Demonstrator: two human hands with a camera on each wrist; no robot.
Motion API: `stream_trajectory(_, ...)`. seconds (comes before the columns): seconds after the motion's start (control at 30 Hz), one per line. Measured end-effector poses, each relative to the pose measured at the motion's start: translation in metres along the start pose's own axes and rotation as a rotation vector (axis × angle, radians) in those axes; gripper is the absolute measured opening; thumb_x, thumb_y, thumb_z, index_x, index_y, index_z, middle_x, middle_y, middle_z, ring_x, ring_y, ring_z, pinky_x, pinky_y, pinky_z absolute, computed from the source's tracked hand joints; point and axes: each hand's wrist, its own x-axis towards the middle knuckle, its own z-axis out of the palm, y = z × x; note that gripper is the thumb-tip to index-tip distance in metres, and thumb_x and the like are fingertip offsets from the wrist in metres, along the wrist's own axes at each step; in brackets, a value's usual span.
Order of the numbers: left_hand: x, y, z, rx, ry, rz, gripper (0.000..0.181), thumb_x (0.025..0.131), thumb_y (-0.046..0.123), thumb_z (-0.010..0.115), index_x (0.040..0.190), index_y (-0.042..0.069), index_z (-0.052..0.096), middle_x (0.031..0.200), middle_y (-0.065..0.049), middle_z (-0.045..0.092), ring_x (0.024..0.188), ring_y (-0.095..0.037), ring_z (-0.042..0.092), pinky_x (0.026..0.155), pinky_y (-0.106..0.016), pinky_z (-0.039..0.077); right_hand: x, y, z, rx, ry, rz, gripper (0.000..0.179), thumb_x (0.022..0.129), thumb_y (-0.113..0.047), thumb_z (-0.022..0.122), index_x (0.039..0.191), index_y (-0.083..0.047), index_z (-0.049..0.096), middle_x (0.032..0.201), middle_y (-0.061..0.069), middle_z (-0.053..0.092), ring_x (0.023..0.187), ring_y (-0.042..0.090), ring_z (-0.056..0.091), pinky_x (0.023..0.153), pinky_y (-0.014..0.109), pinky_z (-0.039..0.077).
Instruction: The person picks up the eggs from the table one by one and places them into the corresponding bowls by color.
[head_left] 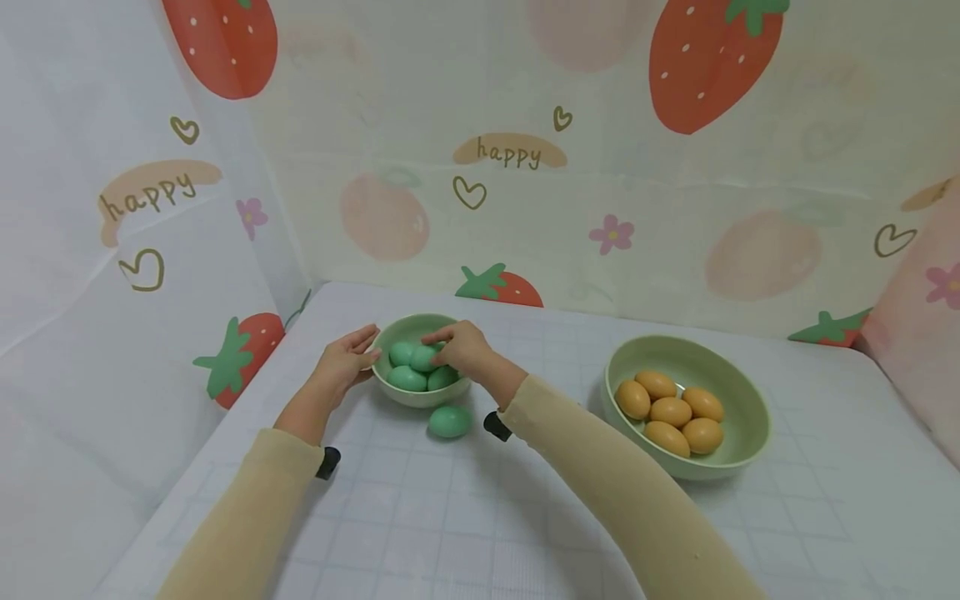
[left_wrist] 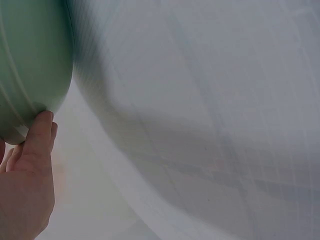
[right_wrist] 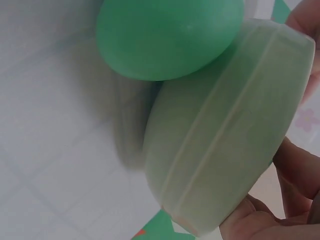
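Observation:
A small pale green bowl (head_left: 411, 400) holds several green eggs (head_left: 407, 379). My left hand (head_left: 339, 365) grips its left side, thumb at the rim and fingers along the outer wall; the left wrist view shows those fingertips against the bowl (left_wrist: 35, 65). Reaching over the right rim, my right hand (head_left: 468, 350) pinches one green egg (head_left: 423, 359) among the others inside. A single green egg (head_left: 450, 422) lies on the table just in front of the bowl, large in the right wrist view as a green egg (right_wrist: 170, 37). The right fingertips are partly hidden behind the rim there.
To the right stands a larger green bowl (head_left: 738, 408) with several orange-brown eggs (head_left: 671, 412). A white checked cloth (head_left: 450, 517) covers the table. Printed sheets with strawberries hang at the back (head_left: 540, 225) and left (head_left: 97, 333).

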Motion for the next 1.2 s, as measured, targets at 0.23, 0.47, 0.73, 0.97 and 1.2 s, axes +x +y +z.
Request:
stream_trajectory(0.23,0.000,0.001,0.001,-0.006,-0.002,0.000,0.059,0.102,0.001,0.046,0.154,0.006,0.021,0.158,-0.009,0.021,0.141,-0.024,0.028,0.111,-0.041,0.032,-0.005,0.001,-0.006,0.033,0.037,0.032,0.037,0.087,0.005,0.068,0.121,-0.010,0.070,0.136,0.013,0.053,0.113,0.021,0.052,0.083,0.029,0.050)
stream_trajectory(0.47,-0.001,0.001,0.002,0.006,-0.014,0.005,0.059,0.102,0.002,0.046,0.155,0.007,0.020,0.158,-0.009,0.019,0.142,-0.025,0.027,0.111,-0.042,0.031,-0.019,0.005,-0.016,0.087,0.068,0.014,0.035,0.088,0.004,0.067,0.122,-0.008,0.069,0.135,0.013,0.056,0.116,0.024,0.053,0.083,0.029,0.050)
stream_trajectory(0.73,-0.001,0.001,0.001,0.021,-0.013,0.008,0.059,0.102,0.003,0.045,0.155,0.007,0.019,0.158,-0.009,0.018,0.142,-0.025,0.026,0.112,-0.042,0.031,-0.033,0.013,-0.028,0.184,0.089,-0.013,0.033,0.089,0.003,0.066,0.121,-0.005,0.069,0.128,0.016,0.060,0.116,0.026,0.056,0.087,0.035,0.052)
stream_trajectory(0.97,0.000,0.000,0.001,0.010,-0.020,0.013,0.059,0.102,0.002,0.045,0.155,0.007,0.019,0.158,-0.009,0.018,0.142,-0.025,0.026,0.111,-0.041,0.031,-0.044,0.024,-0.033,0.243,0.098,-0.021,0.035,0.088,0.000,0.068,0.123,-0.003,0.066,0.123,0.016,0.063,0.104,0.023,0.060,0.078,0.031,0.049)
stream_trajectory(1.2,0.001,0.000,0.001,0.013,-0.020,0.010,0.059,0.103,0.002,0.045,0.155,0.007,0.018,0.159,-0.009,0.017,0.142,-0.025,0.025,0.112,-0.042,0.031,-0.053,0.040,-0.032,0.286,0.100,-0.036,0.033,0.089,-0.003,0.068,0.123,-0.002,0.066,0.121,0.015,0.064,0.095,0.020,0.063,0.087,0.036,0.050)
